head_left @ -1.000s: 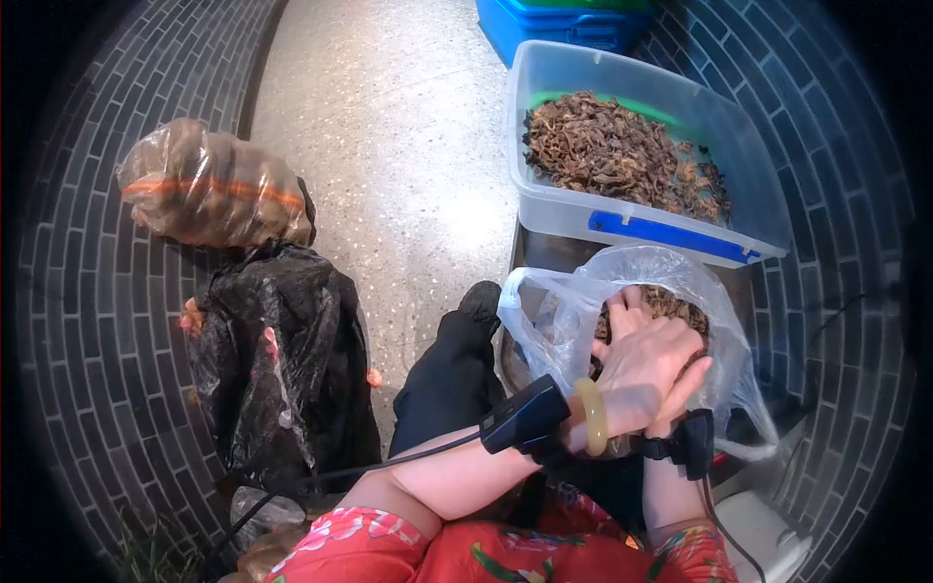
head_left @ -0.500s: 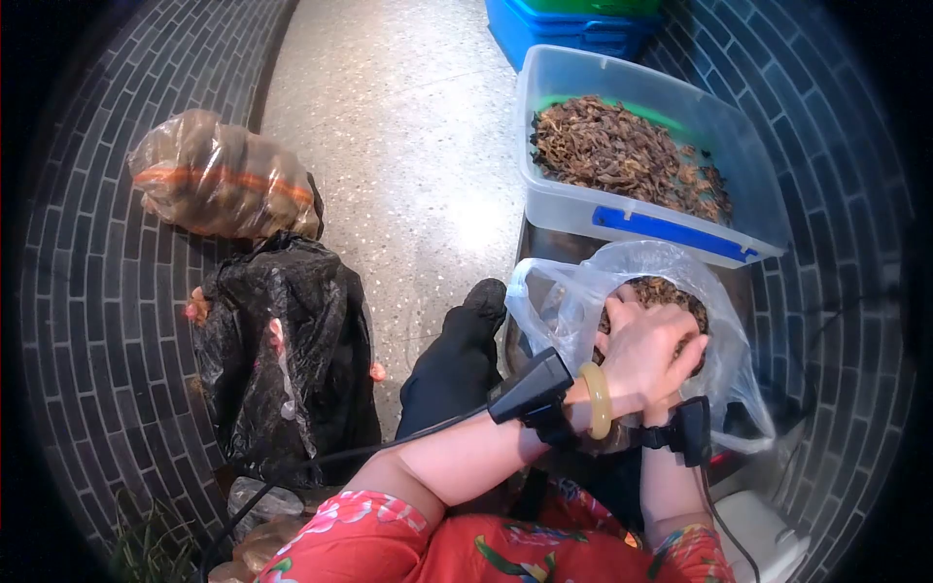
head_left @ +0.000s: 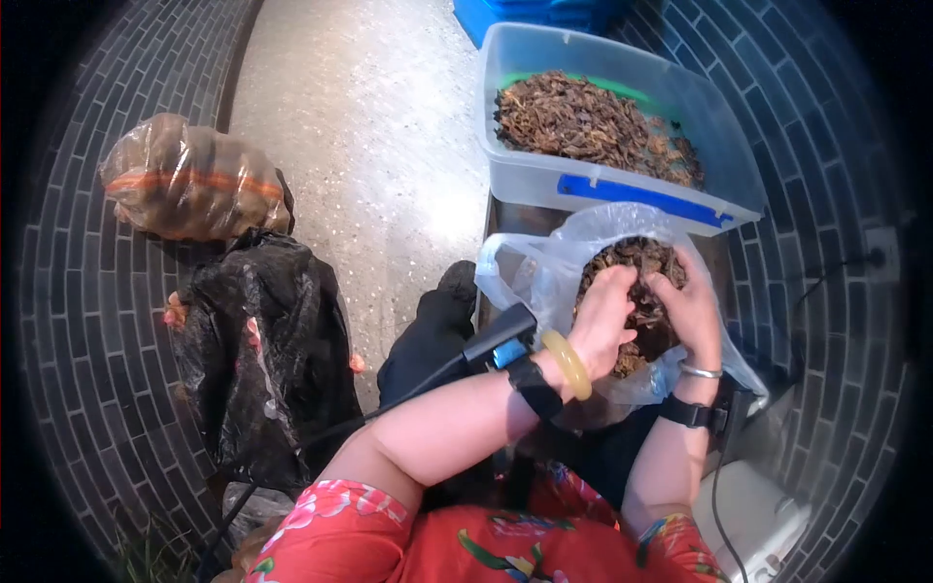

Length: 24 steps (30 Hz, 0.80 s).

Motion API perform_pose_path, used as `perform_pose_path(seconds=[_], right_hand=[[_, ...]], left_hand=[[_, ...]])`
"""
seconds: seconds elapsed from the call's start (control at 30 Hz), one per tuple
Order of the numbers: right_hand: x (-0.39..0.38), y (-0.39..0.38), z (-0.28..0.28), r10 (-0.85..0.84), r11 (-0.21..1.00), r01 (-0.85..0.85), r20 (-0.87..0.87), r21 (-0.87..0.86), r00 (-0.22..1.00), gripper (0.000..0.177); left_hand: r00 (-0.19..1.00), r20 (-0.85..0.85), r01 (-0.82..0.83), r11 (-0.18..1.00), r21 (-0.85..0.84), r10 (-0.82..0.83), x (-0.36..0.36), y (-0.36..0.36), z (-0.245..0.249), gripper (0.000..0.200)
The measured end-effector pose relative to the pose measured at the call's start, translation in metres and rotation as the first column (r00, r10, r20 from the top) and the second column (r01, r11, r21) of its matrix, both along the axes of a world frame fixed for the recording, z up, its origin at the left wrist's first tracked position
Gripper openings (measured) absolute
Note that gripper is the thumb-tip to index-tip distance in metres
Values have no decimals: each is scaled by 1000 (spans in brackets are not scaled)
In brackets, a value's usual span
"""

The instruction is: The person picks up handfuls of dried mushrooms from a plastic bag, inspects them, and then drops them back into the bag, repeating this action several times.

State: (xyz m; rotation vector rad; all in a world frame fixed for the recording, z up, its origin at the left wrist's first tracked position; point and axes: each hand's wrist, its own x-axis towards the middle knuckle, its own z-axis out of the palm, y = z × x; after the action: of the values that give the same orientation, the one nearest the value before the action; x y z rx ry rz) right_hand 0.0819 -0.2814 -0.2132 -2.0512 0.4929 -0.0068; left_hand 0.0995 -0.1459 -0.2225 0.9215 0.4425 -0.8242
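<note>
A clear plastic bag (head_left: 530, 277) sits in front of me, filled with brown dried pieces (head_left: 637, 260). Both hands are inside its mouth. My left hand (head_left: 604, 321), with a yellow bangle and a black wrist device, has its fingers curled into the dried pieces. My right hand (head_left: 692, 306), wearing a thin silver bangle, presses its fingers into the pieces on the right side. Just beyond the bag stands a clear plastic tub (head_left: 544, 189) with a blue handle, holding more of the same brown dried pieces (head_left: 583, 121).
A black plastic bag (head_left: 267, 360) lies on the brick paving to my left, with a clear bag of brownish goods (head_left: 190, 189) behind it. A blue crate (head_left: 530, 12) stands at the far end. A white object (head_left: 753, 515) is low right. My dark-clothed leg (head_left: 428, 335) stretches forward.
My hands were stacked over the bag's mouth; now they are apart, side by side, both dug into the dried pieces. The view has shifted slightly.
</note>
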Motion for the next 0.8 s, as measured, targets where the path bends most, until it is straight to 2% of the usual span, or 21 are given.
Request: perform_pose_path(seconds=[0.07, 0.1, 0.13, 0.2, 0.23, 0.27, 0.33, 0.37, 0.4, 0.47, 0.5, 0.6, 0.67, 0.73, 0.8], right_hand=[[-3, 6, 4, 58, 974, -63, 31, 216, 998, 42], [-1, 7, 8, 133, 970, -136, 28, 201, 991, 43], [-1, 8, 13, 132, 932, -122, -5, 342, 991, 45], [-5, -3, 4, 191, 965, -190, 9, 182, 981, 46], [-5, -1, 11, 228, 929, -232, 51, 288, 972, 47], [-7, -2, 15, 229, 931, -230, 37, 282, 973, 47], [-5, -5, 20, 184, 836, -225, 132, 500, 974, 45], [-7, -15, 5, 109, 832, -210, 220, 513, 969, 41], [-6, -17, 8, 109, 834, -209, 218, 510, 970, 41], [-4, -17, 14, -63, 712, -114, 225, 693, 972, 39], [-3, -17, 14, -109, 701, -68, 201, 710, 973, 43], [0, -21, 6, -158, 663, -44, 197, 747, 968, 45], [2, -16, 7, -156, 685, -48, 210, 727, 965, 47], [4, -11, 10, -224, 649, -2, 194, 760, 955, 51], [2, -3, 17, -155, 684, -67, 235, 726, 960, 49]], left_hand=[[949, -269, 78, 948, -309, -165, 10, -2, -8, 36], [945, -271, 81, 937, -339, -180, 11, 0, 0, 38], [945, -263, 86, 924, -373, -194, 16, 1, 8, 41], [947, -258, 52, 884, -465, -192, 21, -1, -4, 40], [954, -251, 14, 863, -505, -162, 23, -4, -12, 38], [960, -246, -24, 840, -542, -131, 23, -6, -19, 37], [970, -223, -60, 801, -596, -93, 26, -5, -19, 33], [966, -242, -70, 803, -591, -94, 27, -6, -17, 33], [961, -259, -77, 807, -586, -97, 28, -7, -16, 33], [961, -255, -59, 821, -567, -107, 28, -6, -14, 32], [961, -252, -44, 836, -547, -114, 28, -5, -13, 32], [965, -236, -46, 810, -585, -116, 30, -4, -9, 32], [964, -241, -58, 798, -599, -111, 32, -5, -14, 34], [964, -217, -29, 752, -659, -154, 34, -3, -16, 38], [962, -225, -32, 758, -651, -152, 35, -3, -14, 39]])
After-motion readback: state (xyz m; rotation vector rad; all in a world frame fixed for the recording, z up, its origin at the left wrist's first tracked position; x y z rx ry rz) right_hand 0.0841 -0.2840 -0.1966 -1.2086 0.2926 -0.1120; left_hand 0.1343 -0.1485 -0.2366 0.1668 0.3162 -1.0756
